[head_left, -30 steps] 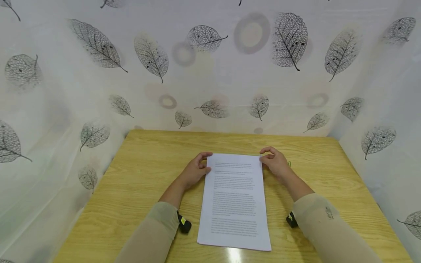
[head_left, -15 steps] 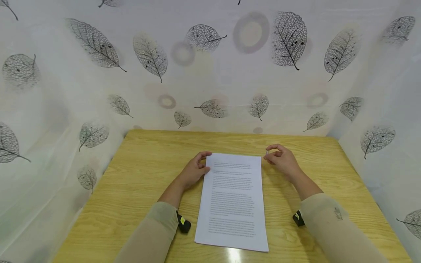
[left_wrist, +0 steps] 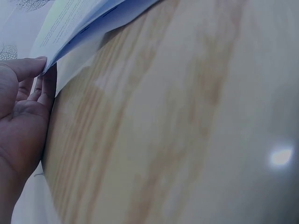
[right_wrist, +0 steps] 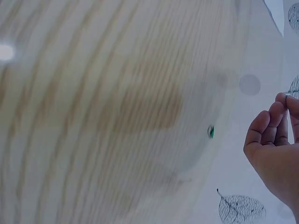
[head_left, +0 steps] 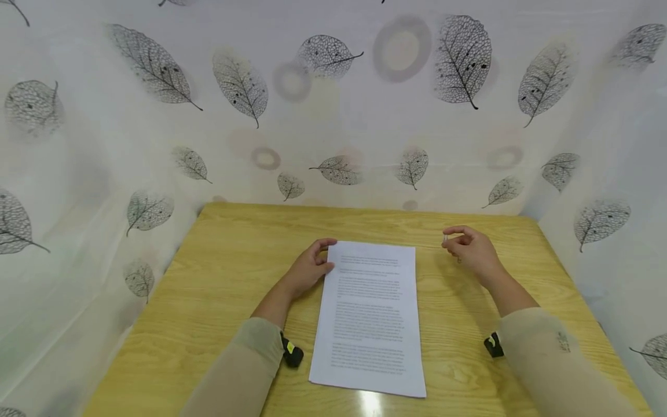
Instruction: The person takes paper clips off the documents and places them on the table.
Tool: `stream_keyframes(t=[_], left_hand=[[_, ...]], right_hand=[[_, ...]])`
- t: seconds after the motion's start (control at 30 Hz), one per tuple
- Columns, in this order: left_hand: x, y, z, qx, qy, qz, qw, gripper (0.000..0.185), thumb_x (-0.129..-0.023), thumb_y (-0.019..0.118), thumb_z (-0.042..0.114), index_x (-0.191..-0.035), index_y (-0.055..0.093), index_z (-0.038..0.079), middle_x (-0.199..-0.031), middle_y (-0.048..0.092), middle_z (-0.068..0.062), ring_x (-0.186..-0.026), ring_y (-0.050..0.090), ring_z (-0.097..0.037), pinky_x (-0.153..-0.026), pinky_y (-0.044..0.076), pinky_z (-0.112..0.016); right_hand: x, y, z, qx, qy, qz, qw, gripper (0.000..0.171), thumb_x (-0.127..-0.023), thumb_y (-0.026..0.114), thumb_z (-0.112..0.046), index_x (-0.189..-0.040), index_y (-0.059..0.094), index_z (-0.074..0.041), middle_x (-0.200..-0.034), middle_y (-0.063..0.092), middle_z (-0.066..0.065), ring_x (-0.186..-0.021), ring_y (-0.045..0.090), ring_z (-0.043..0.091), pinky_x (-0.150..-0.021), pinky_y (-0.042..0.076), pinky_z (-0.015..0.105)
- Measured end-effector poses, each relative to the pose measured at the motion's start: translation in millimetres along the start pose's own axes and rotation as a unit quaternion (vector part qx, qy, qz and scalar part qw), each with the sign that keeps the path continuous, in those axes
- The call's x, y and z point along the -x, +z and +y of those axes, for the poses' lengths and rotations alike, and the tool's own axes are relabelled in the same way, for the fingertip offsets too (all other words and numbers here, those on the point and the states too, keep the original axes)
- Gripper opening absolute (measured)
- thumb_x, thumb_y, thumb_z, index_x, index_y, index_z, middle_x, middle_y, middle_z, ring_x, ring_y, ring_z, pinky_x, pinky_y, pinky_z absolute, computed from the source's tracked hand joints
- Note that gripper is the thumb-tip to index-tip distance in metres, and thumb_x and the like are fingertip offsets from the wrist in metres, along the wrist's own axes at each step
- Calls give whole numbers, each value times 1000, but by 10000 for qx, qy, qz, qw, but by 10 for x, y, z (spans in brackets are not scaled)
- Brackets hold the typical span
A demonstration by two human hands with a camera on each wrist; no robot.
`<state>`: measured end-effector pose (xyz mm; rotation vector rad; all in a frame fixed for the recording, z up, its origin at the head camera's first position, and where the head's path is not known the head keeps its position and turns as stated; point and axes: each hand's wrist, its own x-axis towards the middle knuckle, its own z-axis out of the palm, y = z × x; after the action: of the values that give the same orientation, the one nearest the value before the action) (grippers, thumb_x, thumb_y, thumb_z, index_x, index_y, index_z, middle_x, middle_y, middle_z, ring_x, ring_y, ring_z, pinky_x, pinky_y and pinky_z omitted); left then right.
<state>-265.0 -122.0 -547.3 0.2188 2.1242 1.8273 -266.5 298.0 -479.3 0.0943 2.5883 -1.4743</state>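
Observation:
A stack of printed paper sheets (head_left: 370,318) lies lengthwise on the table in front of me. My left hand (head_left: 310,269) pinches its far left corner, the thumb on the top page and the fingers at the edge; the left wrist view shows the sheets (left_wrist: 79,28) fanned slightly apart there. My right hand (head_left: 473,255) is raised off to the right of the stack. Between its thumb and index finger it holds a small pale paper clip (head_left: 445,238). A green paper clip (right_wrist: 211,131) lies on the table below the right hand.
The wooden table (head_left: 234,260) reaches back to a pale curtain (head_left: 354,127) with leaf prints, which also hangs along both sides. Black wrist cameras sit under both sleeves, the left one (head_left: 293,353) near the paper's left edge.
My right hand has left the stack's far right corner and moved right and slightly up with the pale paper clip. The left hand stays on the far left corner.

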Motion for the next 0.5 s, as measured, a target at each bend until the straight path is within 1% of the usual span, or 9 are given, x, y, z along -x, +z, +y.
stream_keyframes(t=[0.07, 0.13, 0.23, 0.33, 0.43, 0.5], left_hand=[[-2, 6, 4, 19, 8, -4, 10000, 59, -107, 61, -3, -158, 50, 24, -168, 44, -9, -121, 68, -23, -96, 58, -27], [0, 10, 10, 32, 1, -6, 10000, 59, -107, 61, -3, -158, 49, 24, -168, 44, -9, -121, 68, -23, -95, 58, -27], [5, 8, 23, 52, -41, -1, 10000, 59, -107, 61, -3, -158, 49, 25, -168, 44, -8, -122, 68, -23, -95, 59, -27], [9, 7, 34, 34, -75, -5, 10000, 59, -107, 61, -2, -158, 50, 26, -168, 44, -7, -122, 69, -24, -96, 60, -28], [10, 10, 36, -18, -92, -6, 10000, 59, -107, 62, -2, -158, 50, 26, -168, 44, -7, -123, 69, -24, -97, 60, -29], [9, 14, 35, -33, -95, 4, 9999, 60, -107, 62, -2, -158, 50, 26, -168, 44, -7, -123, 69, -24, -97, 60, -29]], right_hand=[[7, -85, 39, 62, 9, 43, 10000, 47, -109, 68, -32, -149, 58, -9, -107, 74, -13, -104, 69, 15, -87, 60, 29], [19, -158, 80, 214, -19, 68, 9997, 48, -109, 67, -33, -150, 57, -8, -110, 74, -11, -104, 69, 15, -88, 59, 29], [29, -248, 162, 626, -101, 97, 9979, 47, -110, 65, -33, -148, 58, -5, -118, 74, 3, -104, 69, 16, -87, 59, 29], [24, -316, 270, 1128, -197, 159, 9933, 42, -111, 64, -31, -141, 60, -2, -122, 72, 16, -100, 67, 16, -79, 58, 26], [5, -361, 380, 1479, -244, 192, 9885, 36, -110, 65, -29, -133, 62, 0, -121, 71, 18, -97, 63, 17, -74, 54, 25], [-7, -383, 443, 1646, -251, 168, 9859, 33, -110, 65, -27, -129, 64, -1, -119, 71, 18, -97, 63, 20, -74, 52, 26]])
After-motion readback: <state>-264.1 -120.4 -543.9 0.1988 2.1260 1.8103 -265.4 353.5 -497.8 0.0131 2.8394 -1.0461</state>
